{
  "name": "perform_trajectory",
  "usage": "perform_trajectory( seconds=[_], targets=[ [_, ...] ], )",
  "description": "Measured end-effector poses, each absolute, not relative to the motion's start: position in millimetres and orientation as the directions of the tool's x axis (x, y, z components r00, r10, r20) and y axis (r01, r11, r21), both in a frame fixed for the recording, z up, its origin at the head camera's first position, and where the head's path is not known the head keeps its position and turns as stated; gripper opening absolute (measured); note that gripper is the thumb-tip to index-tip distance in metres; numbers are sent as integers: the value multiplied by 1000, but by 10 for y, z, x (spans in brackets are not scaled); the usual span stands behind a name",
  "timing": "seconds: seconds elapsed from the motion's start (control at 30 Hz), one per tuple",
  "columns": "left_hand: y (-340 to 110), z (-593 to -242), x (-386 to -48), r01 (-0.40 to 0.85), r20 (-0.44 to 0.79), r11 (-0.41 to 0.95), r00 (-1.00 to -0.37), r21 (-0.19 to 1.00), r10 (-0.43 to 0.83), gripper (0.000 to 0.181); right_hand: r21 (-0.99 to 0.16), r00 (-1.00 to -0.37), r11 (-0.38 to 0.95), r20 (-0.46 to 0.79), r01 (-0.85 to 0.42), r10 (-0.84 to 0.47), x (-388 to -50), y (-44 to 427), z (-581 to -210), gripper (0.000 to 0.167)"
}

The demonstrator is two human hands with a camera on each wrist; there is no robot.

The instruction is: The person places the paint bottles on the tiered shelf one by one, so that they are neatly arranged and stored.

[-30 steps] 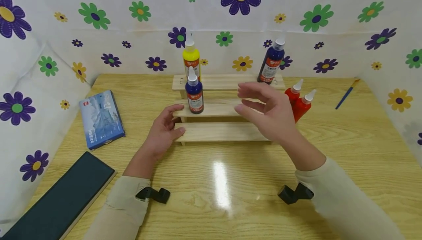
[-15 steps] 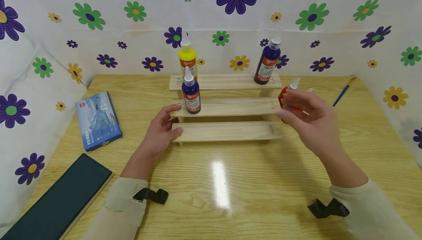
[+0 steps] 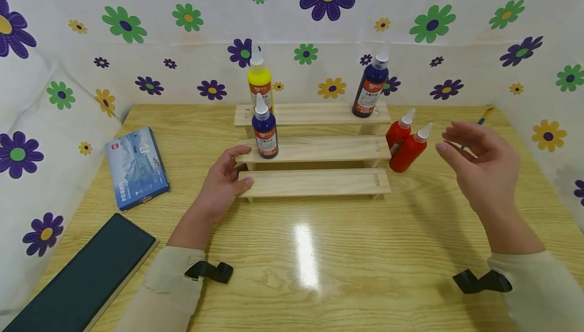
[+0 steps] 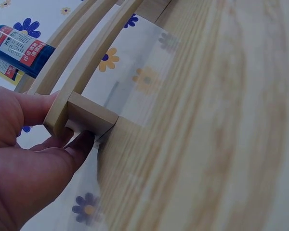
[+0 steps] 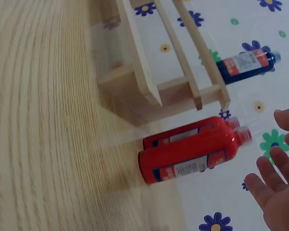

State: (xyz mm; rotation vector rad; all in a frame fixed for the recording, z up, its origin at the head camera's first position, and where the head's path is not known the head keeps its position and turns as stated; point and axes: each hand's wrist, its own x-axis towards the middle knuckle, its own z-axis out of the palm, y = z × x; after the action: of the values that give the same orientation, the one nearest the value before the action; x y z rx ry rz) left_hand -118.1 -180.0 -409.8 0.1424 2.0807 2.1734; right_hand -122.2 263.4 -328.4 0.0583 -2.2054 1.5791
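Observation:
My left hand grips the left end of a three-step wooden rack; in the left wrist view its fingers curl around the step's end and leg. On the middle step stands a dark blue paint bottle. The top step bears a yellow paint bottle at left and another dark blue bottle at right. Two red paint bottles stand on the table beside the rack's right end. To their right, my right hand hovers with loosely bent fingers, apart from them and holding nothing.
A blue box lies on the table at left, with a dark green flat book-like slab nearer me. Behind the right hand lies a paintbrush, partly hidden. A flower-print cloth hangs behind the table.
My right hand has moved right, from in front of the rack, past the red bottles, which now show fully. My left hand keeps its grip on the rack; the bottles stay put.

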Motion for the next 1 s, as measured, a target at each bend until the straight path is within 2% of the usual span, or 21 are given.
perform_trajectory(
  seconds=[0.13, 0.4, 0.57, 1.0],
  targets=[
    [-1809, -4105, -1183, -26, -19, -43, -987, 999, 160, 66, -863, -947, 477, 275, -166, 167, -1347, 2724, -3351, 41],
    [-1817, -4123, -1188, -21, -14, -37, -985, 999, 170, 65, -827, -987, 554, 153, -98, 55, -1518, 2773, -3461, 41],
    [-1820, -4128, -1193, -22, -16, -33, -986, 999, 169, 66, -801, -990, 593, 135, -82, 46, -1537, 2763, -3465, 38],
    [-1812, -4109, -1195, -32, -28, -24, -986, 999, 165, 65, -808, -983, 586, 149, -61, 104, -1515, 2686, -3505, 32]
  ],
)
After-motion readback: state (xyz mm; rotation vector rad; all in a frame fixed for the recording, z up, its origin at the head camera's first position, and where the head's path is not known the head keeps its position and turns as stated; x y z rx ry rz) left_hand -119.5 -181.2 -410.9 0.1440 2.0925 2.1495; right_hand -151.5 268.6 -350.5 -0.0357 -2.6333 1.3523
